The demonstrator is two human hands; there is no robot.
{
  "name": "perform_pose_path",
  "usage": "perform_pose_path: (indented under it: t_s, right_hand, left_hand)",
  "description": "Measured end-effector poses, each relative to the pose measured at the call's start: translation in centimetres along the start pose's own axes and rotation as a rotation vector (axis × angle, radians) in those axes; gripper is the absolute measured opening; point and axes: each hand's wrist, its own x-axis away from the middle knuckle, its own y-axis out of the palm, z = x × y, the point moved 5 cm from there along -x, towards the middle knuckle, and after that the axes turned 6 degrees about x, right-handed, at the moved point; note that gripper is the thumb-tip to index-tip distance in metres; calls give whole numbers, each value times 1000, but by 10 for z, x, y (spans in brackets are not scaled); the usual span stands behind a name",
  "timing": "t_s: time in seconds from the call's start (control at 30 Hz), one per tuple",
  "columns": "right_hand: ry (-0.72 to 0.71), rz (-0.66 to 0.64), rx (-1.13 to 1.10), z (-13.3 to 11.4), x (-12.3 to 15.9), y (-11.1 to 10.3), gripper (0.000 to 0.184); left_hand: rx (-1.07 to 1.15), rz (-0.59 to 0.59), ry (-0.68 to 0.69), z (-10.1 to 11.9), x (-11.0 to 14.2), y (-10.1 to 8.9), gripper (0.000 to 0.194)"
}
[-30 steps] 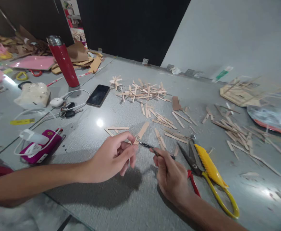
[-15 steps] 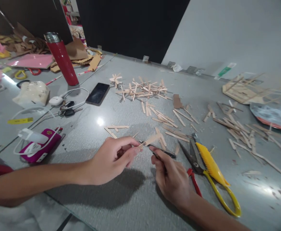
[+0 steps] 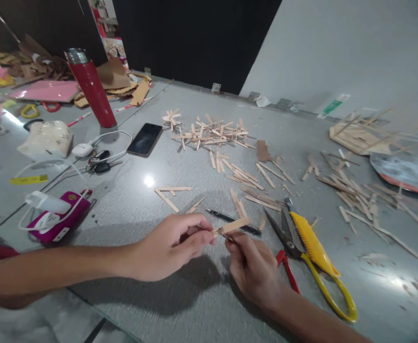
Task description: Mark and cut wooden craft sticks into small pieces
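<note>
Left hand (image 3: 175, 248) grip pinches flat wooden stick (image 3: 235, 226) between both hands, over table (image 3: 119, 205); pinched end hidden by fingertips. Right hand (image 3: 253, 264) curled beside stick, contents obscured; cannot tell its grip.

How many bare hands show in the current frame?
2: the left bare hand, pinching a flat, pale wooden stick; and the right bare hand, to the left of the yellow-handled metal scissors. No other hand shows.
</note>
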Motion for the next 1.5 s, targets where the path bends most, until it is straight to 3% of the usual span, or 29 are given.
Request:
perform_pose_path:
  t_s: [0.23, 0.67, 0.97, 1.13, 1.3, 1.5]
  right_hand:
    - [-30, 14, 3, -2, -1, 3, 28]
    - [-129, -72, -105, 3, 6, 6, 28]
    - [-108, -79, -131, 5, 15, 6, 27]
    - [-65, -1, -136, 4, 1, 5, 31]
    - [-53, -3, -171, 4, -5, 6, 37]
    - [-27, -55, -260, 4, -6, 8, 40]
  left_hand:
    - [162, -47, -112, -8, 1, 7, 24]
    - [77, -85, -47, -7, 2, 7, 27]
    - [-15, -118, -24, 0, 4, 10, 26]
    - [156, -117, -43, -7, 1, 9, 26]
    - [325, -156, -76, -12, -1, 12, 30]
    - [183, -125, -66, -8, -3, 4, 33]
